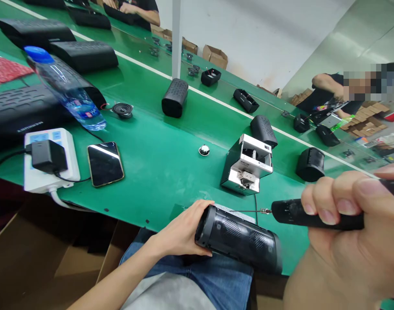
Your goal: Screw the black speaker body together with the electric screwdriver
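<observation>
A black cylindrical speaker [240, 237] with two perforated grilles lies on its side at the table's near edge, over my lap. Around its left end my left hand [187, 230] is closed, thumb below and fingers over the top. My right hand [352, 215] grips a black electric screwdriver [287, 212], held level to the right of the speaker. Its thin bit points left and passes above the speaker's upper edge; whether it touches anything I cannot make out. Just beyond stands a silver and black screw feeder [248, 165].
On the left are a water bottle [69, 92], a phone [105, 164], a white power strip [51, 159] with a charger, and a loose speaker driver [122, 110]. Several black housings [175, 98] line the green table [154, 172]. Two people work across it, beyond a white post [176, 38].
</observation>
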A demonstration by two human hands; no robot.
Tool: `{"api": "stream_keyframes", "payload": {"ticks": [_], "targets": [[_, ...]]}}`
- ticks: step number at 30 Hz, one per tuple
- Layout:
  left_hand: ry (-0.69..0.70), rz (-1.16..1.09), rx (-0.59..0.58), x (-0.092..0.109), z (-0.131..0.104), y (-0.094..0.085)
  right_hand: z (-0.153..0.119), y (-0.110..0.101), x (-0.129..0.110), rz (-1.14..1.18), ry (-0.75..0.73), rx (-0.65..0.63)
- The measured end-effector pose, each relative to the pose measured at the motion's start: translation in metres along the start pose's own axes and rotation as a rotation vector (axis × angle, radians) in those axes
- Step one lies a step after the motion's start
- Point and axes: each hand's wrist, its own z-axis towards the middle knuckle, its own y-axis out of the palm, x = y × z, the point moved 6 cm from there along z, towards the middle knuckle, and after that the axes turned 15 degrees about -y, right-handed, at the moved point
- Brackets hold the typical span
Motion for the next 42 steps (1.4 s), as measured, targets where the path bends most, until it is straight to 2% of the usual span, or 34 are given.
{"api": "stream_keyframes", "payload": {"ticks": [3,11,14,20,29,34,36,39,40,42], "targets": [[0.008,-0.003,0.011,-0.002,-0.001,0.001,-0.004,0.005,0.005,0.021,-0.016,-0.015],[0.044,-0.026,0.021,-0.005,0.001,0.004,-0.041,0.018,0.048,0.185,0.024,-0.290],[0.048,-0.039,0.018,-0.003,0.002,0.003,-0.048,0.023,0.056,0.271,0.017,-0.367],[0.046,-0.057,0.019,-0.003,0.003,0.002,-0.049,0.028,0.056,0.332,0.000,-0.397],[0.099,-0.035,0.029,-0.004,0.003,0.004,-0.053,0.021,0.057,0.295,-0.040,-0.384],[0.062,-0.008,0.034,-0.005,0.002,0.004,-0.035,0.018,0.043,0.369,0.051,-0.493],[0.052,0.011,0.032,-0.007,0.002,0.005,-0.013,0.011,0.032,0.367,0.017,-0.424],[0.047,0.031,0.021,-0.009,0.003,0.006,0.024,-0.008,0.023,0.180,-0.190,-0.142],[0.045,0.032,0.019,-0.010,0.003,0.006,0.032,-0.011,0.025,0.125,-0.257,-0.069],[0.036,0.031,0.018,-0.010,0.003,0.006,0.043,-0.011,0.036,0.062,-0.321,-0.008]]}}
